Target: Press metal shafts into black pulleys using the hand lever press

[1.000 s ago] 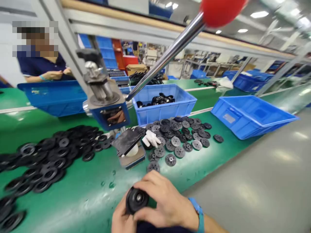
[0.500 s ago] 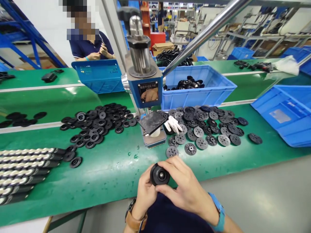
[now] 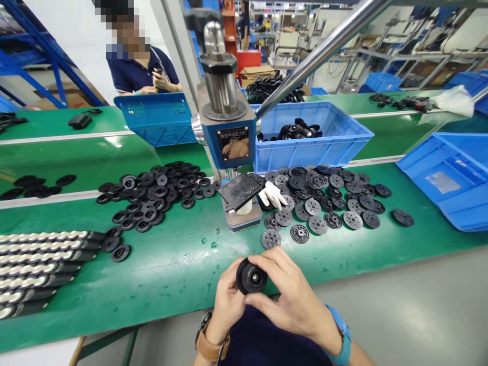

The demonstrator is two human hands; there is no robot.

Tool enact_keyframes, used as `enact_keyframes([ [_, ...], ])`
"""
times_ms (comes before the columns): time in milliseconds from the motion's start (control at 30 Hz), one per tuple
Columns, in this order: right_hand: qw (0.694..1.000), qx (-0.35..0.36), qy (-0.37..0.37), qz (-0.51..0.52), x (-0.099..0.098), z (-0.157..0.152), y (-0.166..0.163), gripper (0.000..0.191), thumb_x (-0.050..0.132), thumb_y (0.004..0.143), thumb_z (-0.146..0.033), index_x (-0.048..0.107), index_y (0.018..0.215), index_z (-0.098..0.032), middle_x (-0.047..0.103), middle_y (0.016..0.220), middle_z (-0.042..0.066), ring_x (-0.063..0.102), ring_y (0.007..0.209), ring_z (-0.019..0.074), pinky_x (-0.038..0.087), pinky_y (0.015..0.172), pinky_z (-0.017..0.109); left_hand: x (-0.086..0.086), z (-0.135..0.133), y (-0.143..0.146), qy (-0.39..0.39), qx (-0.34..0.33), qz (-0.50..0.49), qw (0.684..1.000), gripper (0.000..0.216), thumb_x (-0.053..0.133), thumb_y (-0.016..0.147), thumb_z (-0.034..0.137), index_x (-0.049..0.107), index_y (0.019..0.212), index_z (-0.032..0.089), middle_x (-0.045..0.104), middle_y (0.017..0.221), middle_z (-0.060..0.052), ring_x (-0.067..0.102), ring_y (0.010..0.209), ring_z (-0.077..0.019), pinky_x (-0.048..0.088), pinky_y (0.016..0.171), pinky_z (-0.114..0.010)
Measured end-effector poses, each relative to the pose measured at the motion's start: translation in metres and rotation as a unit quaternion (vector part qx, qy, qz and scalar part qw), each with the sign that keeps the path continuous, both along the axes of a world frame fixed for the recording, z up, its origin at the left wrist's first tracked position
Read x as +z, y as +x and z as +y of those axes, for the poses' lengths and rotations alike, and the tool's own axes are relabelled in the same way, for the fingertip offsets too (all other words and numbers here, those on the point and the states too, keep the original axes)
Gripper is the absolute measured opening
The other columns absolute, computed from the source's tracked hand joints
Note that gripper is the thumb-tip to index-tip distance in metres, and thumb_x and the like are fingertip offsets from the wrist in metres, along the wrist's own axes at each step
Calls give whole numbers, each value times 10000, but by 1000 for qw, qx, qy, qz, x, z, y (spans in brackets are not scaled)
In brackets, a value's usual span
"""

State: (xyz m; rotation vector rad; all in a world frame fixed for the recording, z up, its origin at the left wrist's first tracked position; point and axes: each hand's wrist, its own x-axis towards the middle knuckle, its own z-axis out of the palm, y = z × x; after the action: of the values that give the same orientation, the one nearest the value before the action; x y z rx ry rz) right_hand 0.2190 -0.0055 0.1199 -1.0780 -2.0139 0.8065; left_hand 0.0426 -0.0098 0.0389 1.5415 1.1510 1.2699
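Both my hands hold one black round wheel part [image 3: 251, 277] close to my body, at the near edge of the green bench [image 3: 171, 274]. My left hand [image 3: 227, 300] grips it from the left and below, fingers curled. My right hand [image 3: 292, 300] wraps over it from the right, thumb and fingers closed on its rim. Just beyond them stands a small blue hand press [image 3: 232, 142] with a long steel lever [image 3: 324, 51]. A white glove [image 3: 272, 194] lies beside the press base.
Black hubs [image 3: 156, 195] are heaped left of the press, flat grey discs [image 3: 324, 198] to its right. Blue bins [image 3: 312, 134] [image 3: 450, 178] stand behind and right. Silver-and-black rods [image 3: 41, 269] lie at the left. Another person [image 3: 141, 66] works across the bench.
The view swung left and steadied after one second ago. My hands and the wheel part stay together near my body, shifting only slightly since half a second ago.
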Motion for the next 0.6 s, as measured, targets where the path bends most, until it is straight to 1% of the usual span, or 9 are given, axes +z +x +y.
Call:
enact_keyframes([
  [67,1000,-7,-9,7,-4,1,4,583,778,892,-391,531,1393,-223,624,1236,118,599,1128,285,545,963,439,4,0,-2,6,-4,22,1000,297,645,953,450,761,904,181,706,837,-66,651,757,-224,553,668,-308],
  [100,1000,-16,-13,17,-6,2,6,625,748,908,-476,517,1424,-210,611,1284,137,595,1174,296,538,998,452,6,0,-4,13,-10,40,999,247,639,961,401,752,928,183,704,848,-66,653,767,-222,553,675,-306],
  [167,998,-36,-26,53,-10,5,11,699,597,957,-644,495,1472,-183,584,1362,167,587,1239,307,515,1057,473,12,-1,-7,36,-29,86,995,155,624,967,292,726,1021,189,697,879,-63,655,790,-215,555,701,-303],
  [233,993,-34,-48,102,-14,7,13,738,402,1002,-720,499,1492,-177,582,1399,169,598,1254,296,503,1083,470,18,-3,-9,67,-47,140,987,161,610,965,225,684,1104,190,688,902,-63,657,797,-209,554,717,-302],
  [300,986,-8,-76,150,-19,9,10,744,290,1026,-721,531,1487,-190,605,1410,152,604,1274,283,495,1102,459,24,-5,-8,99,-64,198,973,164,599,975,212,645,1131,189,680,902,-64,658,780,-208,551,704,-302],
  [333,981,4,-89,171,-23,10,8,730,262,1039,-705,559,1471,-197,627,1402,141,605,1285,278,494,1108,456,27,-6,-6,113,-70,225,965,156,590,984,218,630,1132,190,676,896,-65,658,769,-210,550,695,-305],
  [400,970,4,-113,213,-32,11,1,697,223,1065,-652,629,1412,-205,685,1349,124,622,1280,270,514,1091,450,31,-8,-3,136,-75,275,949,146,561,1008,239,605,1138,189,671,883,-68,664,758,-223,551,680,-319],
  [500,951,-16,-143,273,-44,11,-7,663,217,1086,-583,703,1330,-204,738,1283,117,666,1239,261,565,1029,435,34,-9,1,152,-74,333,928,158,514,1033,271,577,1152,186,682,905,-80,684,784,-253,565,684,-359],
  [600,934,-11,-159,321,-46,10,-11,608,252,1097,-534,732,1298,-219,751,1271,101,683,1226,247,577,1023,421,36,-9,1,154,-82,354,919,156,476,1047,287,560,1136,190,691,933,-91,694,799,-266,575,679,-380],
])
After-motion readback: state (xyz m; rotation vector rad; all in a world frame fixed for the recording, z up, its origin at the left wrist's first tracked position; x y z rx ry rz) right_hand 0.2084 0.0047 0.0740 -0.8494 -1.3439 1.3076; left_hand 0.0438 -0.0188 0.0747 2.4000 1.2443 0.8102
